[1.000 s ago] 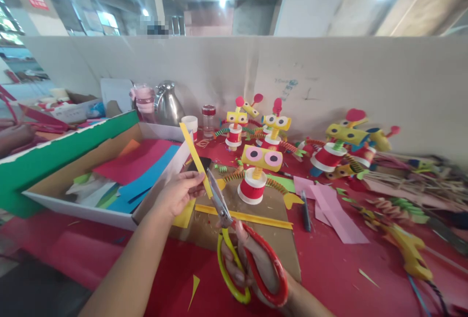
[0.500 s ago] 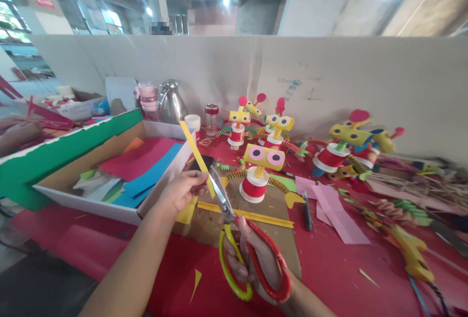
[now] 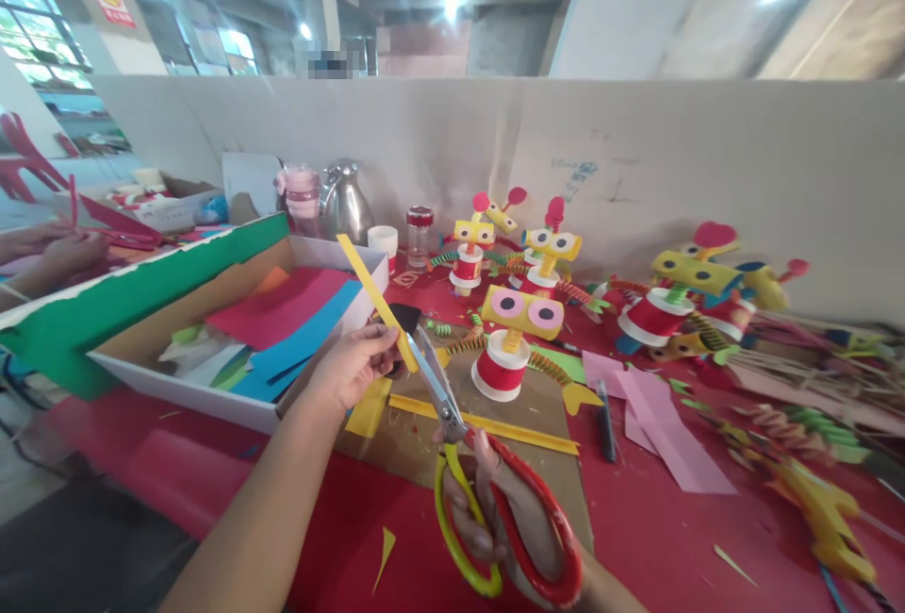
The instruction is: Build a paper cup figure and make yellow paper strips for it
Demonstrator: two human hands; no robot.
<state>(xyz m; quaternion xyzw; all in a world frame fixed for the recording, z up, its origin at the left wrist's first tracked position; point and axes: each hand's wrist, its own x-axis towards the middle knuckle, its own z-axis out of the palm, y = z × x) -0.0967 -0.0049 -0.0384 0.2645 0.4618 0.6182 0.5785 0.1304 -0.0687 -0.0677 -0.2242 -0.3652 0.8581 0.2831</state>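
Note:
Pinched in the fingers of my left hand [image 3: 357, 363] is a narrow yellow paper strip [image 3: 369, 281], slanting up to the left. My right hand [image 3: 487, 500] grips a pair of scissors [image 3: 444, 403] by one red and one yellow-green handle. The scissor blades point up and left, slightly parted, at the lower end of the strip. Just behind them a paper-cup robot figure [image 3: 501, 370] with a yellow head and pink-ringed eyes stands on a brown board [image 3: 417, 457]. A folded yellow strip [image 3: 485, 426] lies across that board, beside a yellow paper piece [image 3: 369, 407].
On the left is a box [image 3: 190, 396] of coloured paper. Several finished figures [image 3: 656, 311] stand behind. Pink paper [image 3: 679, 434], a dark pen [image 3: 606, 424] and a yellow glue gun [image 3: 824, 509] lie on the right. At far left are another person's hands [image 3: 71, 250].
The whole view has shifted, so things sit a little lower and further right. Both hands keep their holds, and the scissor blades look slightly closer together.

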